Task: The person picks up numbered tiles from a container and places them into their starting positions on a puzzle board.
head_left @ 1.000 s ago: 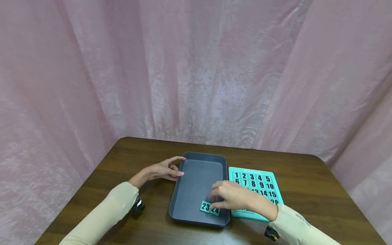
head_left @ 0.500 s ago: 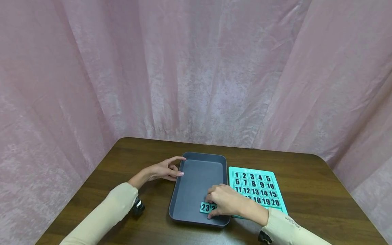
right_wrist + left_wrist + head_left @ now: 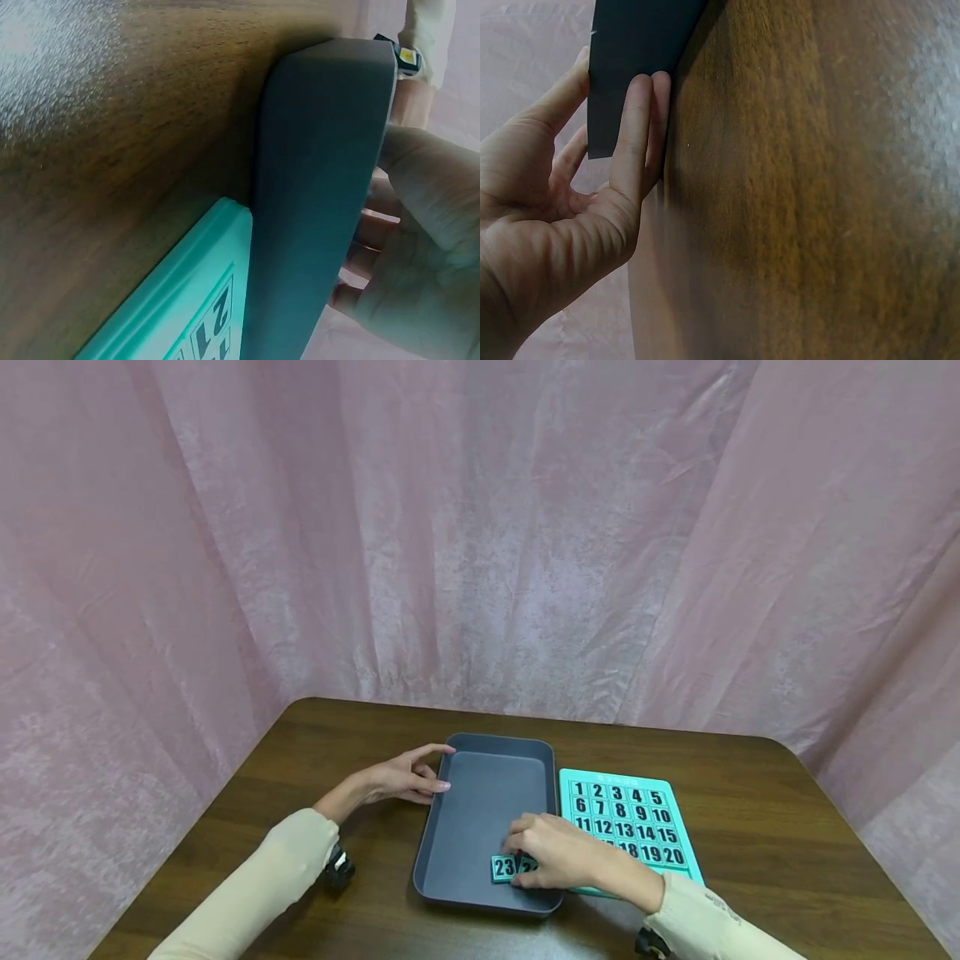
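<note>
A grey tray lies on the table with two turquoise number tiles near its front right corner. My left hand touches the tray's left side; in the left wrist view its straight fingers lie along the outer wall. Inside the tray my right hand pinches the tile marked 24, partly covered by the fingers. The tile marked 23 lies just left of it. In the right wrist view the tray wall hides the right fingertips and both tiles.
A turquoise number board sits against the tray's right side, its front part covered by the right forearm. The brown wooden table extends around both. Pink curtains hang behind the table.
My right hand has come down around the tile marked 24 and now pinches it, with a small gap opened beside the tile marked 23. My left hand stays at the tray's side.
</note>
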Demonstrator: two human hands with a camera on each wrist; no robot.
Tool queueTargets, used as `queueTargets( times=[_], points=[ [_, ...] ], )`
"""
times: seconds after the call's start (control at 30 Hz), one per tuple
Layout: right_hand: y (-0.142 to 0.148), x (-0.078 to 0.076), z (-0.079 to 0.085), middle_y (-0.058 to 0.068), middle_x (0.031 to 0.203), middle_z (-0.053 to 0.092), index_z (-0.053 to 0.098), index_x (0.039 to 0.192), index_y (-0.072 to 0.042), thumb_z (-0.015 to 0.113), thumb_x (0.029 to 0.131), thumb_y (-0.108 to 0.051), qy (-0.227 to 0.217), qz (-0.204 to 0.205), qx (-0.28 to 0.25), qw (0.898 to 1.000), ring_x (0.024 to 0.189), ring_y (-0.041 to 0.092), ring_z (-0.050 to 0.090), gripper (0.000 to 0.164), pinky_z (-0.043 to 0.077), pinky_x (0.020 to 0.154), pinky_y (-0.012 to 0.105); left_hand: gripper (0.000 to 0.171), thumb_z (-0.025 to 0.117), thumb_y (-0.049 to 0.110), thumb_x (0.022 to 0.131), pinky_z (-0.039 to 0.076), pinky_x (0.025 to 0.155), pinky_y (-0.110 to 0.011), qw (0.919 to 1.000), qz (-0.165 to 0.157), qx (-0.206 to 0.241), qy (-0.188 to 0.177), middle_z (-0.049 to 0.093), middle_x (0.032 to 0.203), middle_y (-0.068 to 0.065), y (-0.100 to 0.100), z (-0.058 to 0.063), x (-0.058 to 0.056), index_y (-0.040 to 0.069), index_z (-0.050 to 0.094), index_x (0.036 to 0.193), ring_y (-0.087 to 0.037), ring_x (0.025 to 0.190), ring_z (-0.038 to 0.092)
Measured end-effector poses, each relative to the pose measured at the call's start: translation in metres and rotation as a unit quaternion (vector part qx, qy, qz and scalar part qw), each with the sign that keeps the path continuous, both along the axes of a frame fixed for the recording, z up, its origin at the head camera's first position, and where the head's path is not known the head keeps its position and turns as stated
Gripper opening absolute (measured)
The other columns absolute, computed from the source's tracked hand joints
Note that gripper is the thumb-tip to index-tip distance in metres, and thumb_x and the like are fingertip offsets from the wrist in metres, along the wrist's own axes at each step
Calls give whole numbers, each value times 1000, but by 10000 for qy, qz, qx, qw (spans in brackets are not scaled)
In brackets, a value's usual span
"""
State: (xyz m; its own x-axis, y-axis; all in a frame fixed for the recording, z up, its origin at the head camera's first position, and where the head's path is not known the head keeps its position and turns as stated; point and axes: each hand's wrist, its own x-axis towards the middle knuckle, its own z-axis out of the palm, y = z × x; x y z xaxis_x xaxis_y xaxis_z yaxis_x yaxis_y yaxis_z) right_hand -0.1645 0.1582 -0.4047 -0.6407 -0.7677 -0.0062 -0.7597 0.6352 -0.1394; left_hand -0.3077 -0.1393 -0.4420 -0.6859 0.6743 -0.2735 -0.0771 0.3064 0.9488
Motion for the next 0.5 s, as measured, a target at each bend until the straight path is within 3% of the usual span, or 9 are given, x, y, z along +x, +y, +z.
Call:
queueTargets(
  times=[0.23,0.5],
  points=[
    [8,-2,6,-8,93,68,77,110,-14,79,90,-27,-492,-190,-604,9968,85,2,55,23,48,72,14,77,76,18,94,59,98,-46,10000,62,6,-23,63,97,-7,1,-3,-2,21,33,158,-19,98,67],
    [29,2,14,-6,101,70,76,114,-14,78,93,-31,-969,-308,-1389,9851,89,8,61,27,54,75,22,79,77,18,94,59,97,-45,10000,51,5,-77,62,96,-6,0,-2,-3,21,32,159,-19,97,67]
  ],
)
